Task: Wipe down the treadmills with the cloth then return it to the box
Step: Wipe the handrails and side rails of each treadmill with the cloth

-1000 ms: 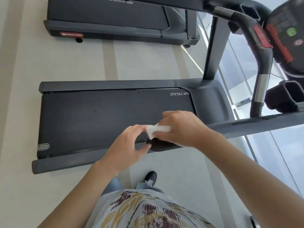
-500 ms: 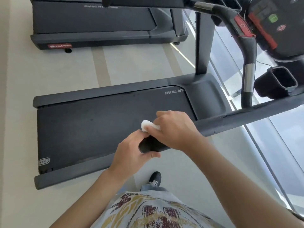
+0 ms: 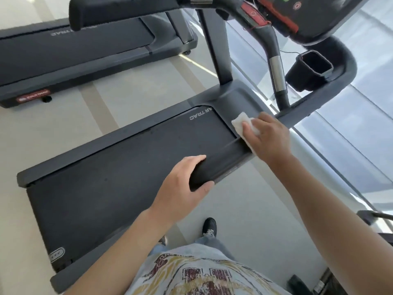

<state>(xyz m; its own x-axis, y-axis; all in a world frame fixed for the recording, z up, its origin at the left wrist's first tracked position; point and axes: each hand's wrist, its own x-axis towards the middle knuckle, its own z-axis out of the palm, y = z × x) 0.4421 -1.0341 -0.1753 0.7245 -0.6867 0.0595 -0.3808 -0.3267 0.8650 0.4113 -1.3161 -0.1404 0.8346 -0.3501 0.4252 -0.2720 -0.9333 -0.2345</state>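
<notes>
A dark grey treadmill (image 3: 119,177) lies across the floor in front of me. Its padded black handrail (image 3: 225,158) runs from its free end up towards the console. My left hand (image 3: 180,188) grips the free end of this handrail, thumb below and fingers over the top. Farther up the same rail, my right hand (image 3: 268,137) holds a white cloth (image 3: 240,121) against the rail. The cloth sticks out past the fingertips. The box is not in view.
A second treadmill (image 3: 74,52) stands parallel at the far left. The console (image 3: 308,15), a curved grip with a red tab (image 3: 255,13) and a black cup holder (image 3: 312,67) are at the upper right. A glass wall (image 3: 350,128) runs along the right.
My right hand has slid the cloth up the handrail, away from its end. My left hand has closed round the rail's free end. The view has tilted and shifted.
</notes>
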